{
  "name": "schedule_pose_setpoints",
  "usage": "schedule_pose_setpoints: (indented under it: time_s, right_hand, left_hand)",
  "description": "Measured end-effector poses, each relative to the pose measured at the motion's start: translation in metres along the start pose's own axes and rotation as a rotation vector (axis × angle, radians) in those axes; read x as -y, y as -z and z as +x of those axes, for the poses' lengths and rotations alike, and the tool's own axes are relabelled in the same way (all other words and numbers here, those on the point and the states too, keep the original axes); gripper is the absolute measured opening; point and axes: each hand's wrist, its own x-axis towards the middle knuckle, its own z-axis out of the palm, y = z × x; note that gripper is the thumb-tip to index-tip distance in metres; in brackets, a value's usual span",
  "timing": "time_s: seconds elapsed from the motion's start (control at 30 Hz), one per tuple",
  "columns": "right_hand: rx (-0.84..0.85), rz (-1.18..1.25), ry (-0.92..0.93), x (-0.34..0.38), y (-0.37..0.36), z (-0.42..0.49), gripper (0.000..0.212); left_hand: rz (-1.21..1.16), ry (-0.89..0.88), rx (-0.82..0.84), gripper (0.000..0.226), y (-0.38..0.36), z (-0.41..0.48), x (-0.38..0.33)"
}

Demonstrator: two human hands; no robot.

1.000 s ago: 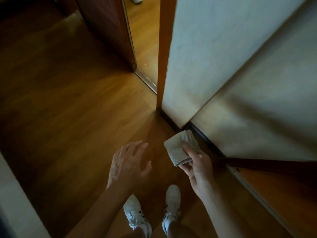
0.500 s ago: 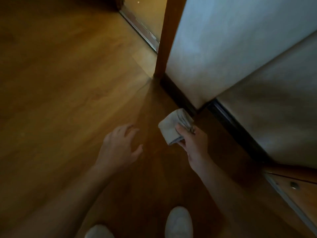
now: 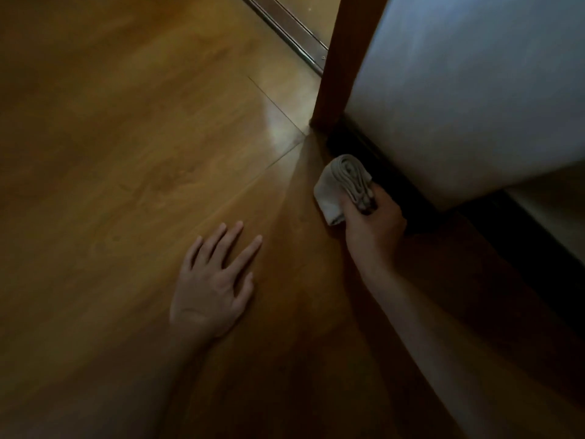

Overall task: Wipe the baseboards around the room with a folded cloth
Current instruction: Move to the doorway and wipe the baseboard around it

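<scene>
A folded beige cloth (image 3: pixel 340 182) is gripped in my right hand (image 3: pixel 373 228), low over the floor and right beside the dark baseboard (image 3: pixel 389 172) that runs under the white wall. Whether the cloth touches the baseboard I cannot tell. My left hand (image 3: pixel 215 280) lies flat on the wooden floor with its fingers spread, to the left of the cloth hand. The baseboard starts at the foot of a brown door-frame post (image 3: pixel 345 64) and runs down-right to the wall corner.
Wooden floor (image 3: pixel 126 153) fills the left and middle of the view. A metal door threshold (image 3: pixel 285 30) crosses the top, behind the post. A second wall (image 3: pixel 550 204) with its own dark baseboard (image 3: pixel 531 245) continues at the right past the corner.
The view has dropped closer to the floor and my feet are out of sight. My left hand came down flat on the floor. My right hand carried the cloth forward to the baseboard.
</scene>
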Motion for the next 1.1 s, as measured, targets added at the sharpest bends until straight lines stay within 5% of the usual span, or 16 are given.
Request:
schedule_pose_setpoints:
  time_s: [0.2,1.1]
  right_hand:
    - [0.004,-0.248,-0.044,0.006,-0.013,0.013,0.02]
    - [-0.124,-0.287,-0.007,0.012,-0.027,0.035,0.026]
  left_hand:
    - [0.055,-0.011,-0.011,0.06,-0.004,0.002,0.005]
    - [0.036,-0.039,-0.069,0.06,-0.013,0.003,0.009]
